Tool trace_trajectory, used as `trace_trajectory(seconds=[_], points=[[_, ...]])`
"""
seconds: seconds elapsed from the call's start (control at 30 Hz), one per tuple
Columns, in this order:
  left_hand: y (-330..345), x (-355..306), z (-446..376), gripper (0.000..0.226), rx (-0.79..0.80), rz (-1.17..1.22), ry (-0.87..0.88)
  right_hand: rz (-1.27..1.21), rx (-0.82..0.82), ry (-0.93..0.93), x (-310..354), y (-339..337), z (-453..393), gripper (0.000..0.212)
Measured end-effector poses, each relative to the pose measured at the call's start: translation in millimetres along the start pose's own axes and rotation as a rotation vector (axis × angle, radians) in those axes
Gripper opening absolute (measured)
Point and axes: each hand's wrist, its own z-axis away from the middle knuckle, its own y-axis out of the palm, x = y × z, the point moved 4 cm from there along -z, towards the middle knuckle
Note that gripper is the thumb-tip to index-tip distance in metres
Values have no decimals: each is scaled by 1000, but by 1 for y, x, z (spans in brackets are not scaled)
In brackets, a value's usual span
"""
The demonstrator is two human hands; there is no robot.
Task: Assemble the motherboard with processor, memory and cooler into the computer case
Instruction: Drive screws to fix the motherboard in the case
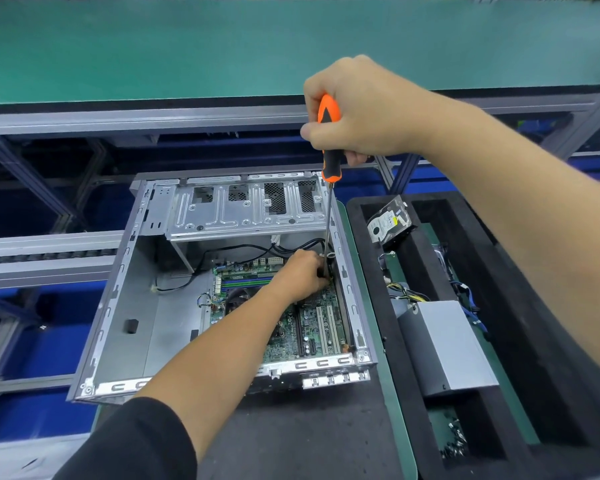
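Screwdriver (328,202): near upright, tip down at the motherboard's (312,327) right edge, inside the case (118,306).
Right hand (361,109): you grip its handle.
Left hand (303,275): your fingers pinch its tip.
Room: open floor left.

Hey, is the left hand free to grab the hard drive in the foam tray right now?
Probably not: the left hand is down inside the case, steadying the screwdriver tip, with the right forearm crossing above the hard drive.

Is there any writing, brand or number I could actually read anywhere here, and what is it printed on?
None can be read.
White label on the silver hard drive in the black foam tray: print too small and blurred.
Green motherboard inside the grey metal computer case: markings too small.
Orange-and-black screwdriver: no lettering visible.
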Motion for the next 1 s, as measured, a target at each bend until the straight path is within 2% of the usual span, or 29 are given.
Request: trace_trajectory(seconds=[0.13,0.27,0.47,0.6,0.73,1.0], points=[[1,2,-1,16,-46,167,-79,13,-4,0,2,2,-1,17],[4,4,-1,13,-13,254,-132,26,-2,-1,1,6,-3,19],[6,-2,2,13,30,188,-92,56,38,14,-3,19,-3,16],[-2,7,-1,13,-48,187,-165,44,27,34,-7,17,-1,17],[0,10,-2,12,-28,183,-194,30,4,46,-11,13,1,17],[6,4,-1,18,49,123,-84,-12,15,66,-18,16,3,16]])
